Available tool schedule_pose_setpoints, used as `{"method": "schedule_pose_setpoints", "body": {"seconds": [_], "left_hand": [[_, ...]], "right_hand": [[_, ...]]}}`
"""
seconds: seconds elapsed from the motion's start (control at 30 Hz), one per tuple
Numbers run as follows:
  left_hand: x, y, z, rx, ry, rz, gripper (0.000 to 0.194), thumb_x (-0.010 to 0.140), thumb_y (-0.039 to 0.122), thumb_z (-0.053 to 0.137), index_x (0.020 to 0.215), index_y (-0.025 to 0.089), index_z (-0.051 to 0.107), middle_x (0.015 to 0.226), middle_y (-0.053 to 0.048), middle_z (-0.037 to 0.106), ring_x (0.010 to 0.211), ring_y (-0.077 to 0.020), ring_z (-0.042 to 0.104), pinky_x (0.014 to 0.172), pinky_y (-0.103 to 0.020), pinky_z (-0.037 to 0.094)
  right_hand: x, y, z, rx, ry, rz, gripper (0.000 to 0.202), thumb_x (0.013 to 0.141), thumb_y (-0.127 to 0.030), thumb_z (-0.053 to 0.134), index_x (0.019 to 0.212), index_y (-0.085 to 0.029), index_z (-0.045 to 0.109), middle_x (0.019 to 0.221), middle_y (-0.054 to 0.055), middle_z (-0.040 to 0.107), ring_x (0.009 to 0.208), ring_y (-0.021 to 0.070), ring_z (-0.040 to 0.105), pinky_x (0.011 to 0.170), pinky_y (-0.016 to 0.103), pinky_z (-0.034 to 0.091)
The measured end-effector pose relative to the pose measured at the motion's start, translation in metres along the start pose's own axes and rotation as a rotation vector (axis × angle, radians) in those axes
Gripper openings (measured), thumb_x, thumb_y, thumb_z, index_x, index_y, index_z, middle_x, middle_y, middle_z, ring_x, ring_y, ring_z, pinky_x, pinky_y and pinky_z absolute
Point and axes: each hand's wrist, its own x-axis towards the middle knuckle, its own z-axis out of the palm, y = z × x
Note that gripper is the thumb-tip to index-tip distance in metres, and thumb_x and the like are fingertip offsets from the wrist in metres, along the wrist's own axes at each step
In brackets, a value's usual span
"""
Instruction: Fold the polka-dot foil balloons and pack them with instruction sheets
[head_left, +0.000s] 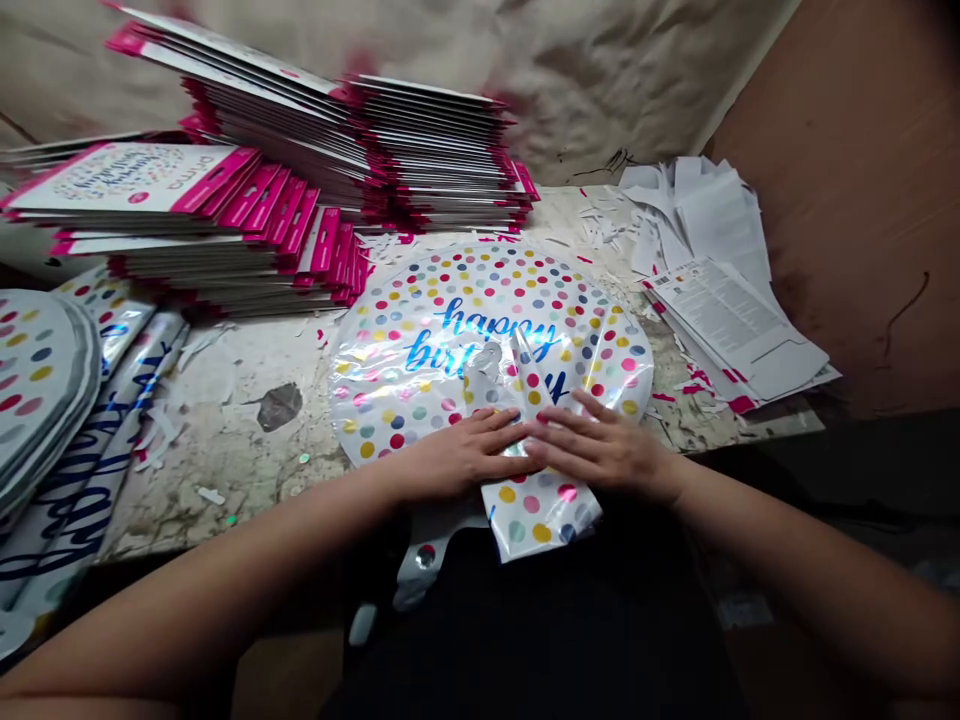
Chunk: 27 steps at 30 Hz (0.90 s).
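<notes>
A flat, round foil balloon (pixel 487 275) with coloured dots and blue "happy birthday" lettering lies at the table's front edge. Across its lower middle rests a narrow folded strip of dotted foil (pixel 536 515), whose near end juts past the edge. My left hand (pixel 476 455) lies on this strip with its fingers stretched out and pointing right. From the other side my right hand (pixel 607 450) presses flat on it, fingers spread, the fingertips of both hands meeting. A pale foil tail (pixel 421 570) hangs below my left hand. Part of the lettering is covered by the strip.
Stacks of pink-edged printed packets (pixel 442 160) stand at the back, with more packets (pixel 150 180) at left. Further round dotted balloons (pixel 45 390) and folded foil (pixel 97 460) lie at far left. White card sheets (pixel 750 330) are piled at right. Paper scraps litter the worn table (pixel 240 400).
</notes>
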Motion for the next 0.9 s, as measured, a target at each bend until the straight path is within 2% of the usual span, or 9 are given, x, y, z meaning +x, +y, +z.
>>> {"method": "schedule_pose_setpoints", "body": {"seconds": [0.1,0.2,0.33,0.43,0.5,0.57,0.67,0.8,0.9], "left_hand": [[-0.011,0.008,0.003,0.042,0.098,-0.011,0.045,0.09,0.014,0.04,0.134,0.02,0.041,0.137,-0.013,0.044,0.13,-0.0282,0.035,0.105,-0.047,0.029],[-0.02,0.015,0.002,-0.097,0.245,-0.159,0.037,0.087,0.015,0.042,0.122,0.016,0.055,0.116,-0.013,0.061,0.109,-0.0237,0.055,0.096,-0.04,0.041],[-0.006,0.003,-0.015,-0.648,0.277,-0.783,0.027,0.085,0.035,0.046,0.079,0.016,0.064,0.073,-0.004,0.067,0.068,-0.017,0.063,0.062,-0.027,0.051],[0.016,-0.014,-0.029,-1.108,0.146,-1.184,0.031,0.08,0.044,0.052,0.066,0.016,0.053,0.053,-0.001,0.059,0.044,-0.0129,0.055,0.044,-0.023,0.044],[0.028,-0.022,-0.035,-1.267,0.103,-1.278,0.029,0.081,0.04,0.054,0.065,0.016,0.05,0.05,-0.001,0.058,0.039,-0.0116,0.052,0.042,-0.022,0.042],[0.033,-0.027,-0.038,-1.308,0.107,-1.29,0.027,0.083,0.035,0.052,0.065,0.016,0.049,0.048,-0.001,0.056,0.039,-0.0116,0.053,0.042,-0.023,0.043],[0.025,-0.027,-0.045,-1.314,0.146,-1.277,0.024,0.083,0.033,0.053,0.067,0.015,0.05,0.05,0.0,0.056,0.044,-0.0116,0.056,0.046,-0.023,0.046],[-0.003,-0.02,-0.06,-1.394,0.485,-1.278,0.022,0.076,0.033,0.063,0.088,0.016,0.055,0.081,-0.005,0.066,0.068,-0.0139,0.065,0.063,-0.026,0.052],[-0.009,-0.016,-0.062,-1.623,0.424,-1.287,0.028,0.074,0.033,0.065,0.094,0.017,0.054,0.096,-0.008,0.065,0.083,-0.0196,0.066,0.069,-0.032,0.053]], "right_hand": [[0.005,-0.002,-0.001,0.134,-0.093,-0.003,0.039,0.088,-0.01,0.044,0.125,-0.018,0.052,0.12,0.008,0.061,0.115,0.0205,0.053,0.096,0.039,0.044],[0.008,0.002,0.0,0.43,-0.082,0.299,0.027,0.083,-0.018,0.052,0.108,-0.019,0.064,0.106,0.007,0.068,0.096,0.0207,0.064,0.082,0.033,0.051],[0.027,0.019,0.002,0.916,-0.142,0.965,0.026,0.086,-0.033,0.045,0.09,-0.016,0.064,0.068,0.004,0.069,0.054,0.0161,0.065,0.051,0.026,0.051],[0.044,0.029,0.003,0.77,-0.161,1.271,0.038,0.089,-0.045,0.038,0.09,-0.015,0.06,0.058,0.004,0.064,0.044,0.0172,0.059,0.042,0.028,0.047],[0.052,0.026,0.006,0.394,-0.04,1.18,0.036,0.088,-0.044,0.044,0.103,-0.015,0.058,0.074,0.009,0.068,0.063,0.0223,0.064,0.054,0.034,0.052],[0.056,0.016,0.012,0.081,0.051,0.912,0.037,0.088,-0.037,0.045,0.118,-0.016,0.053,0.104,0.015,0.065,0.094,0.0279,0.062,0.078,0.043,0.05],[0.056,0.001,0.029,-0.023,-0.052,0.647,0.045,0.09,-0.038,0.041,0.131,-0.019,0.044,0.138,0.013,0.043,0.128,0.0309,0.037,0.102,0.052,0.032],[0.054,-0.006,0.046,0.026,-0.15,0.71,0.054,0.091,-0.045,0.035,0.14,-0.021,0.032,0.147,0.009,0.027,0.135,0.0296,0.022,0.107,0.052,0.023],[0.056,-0.008,0.048,0.049,-0.133,0.727,0.054,0.092,-0.045,0.033,0.14,-0.021,0.031,0.148,0.008,0.026,0.136,0.0286,0.02,0.108,0.051,0.021]]}}
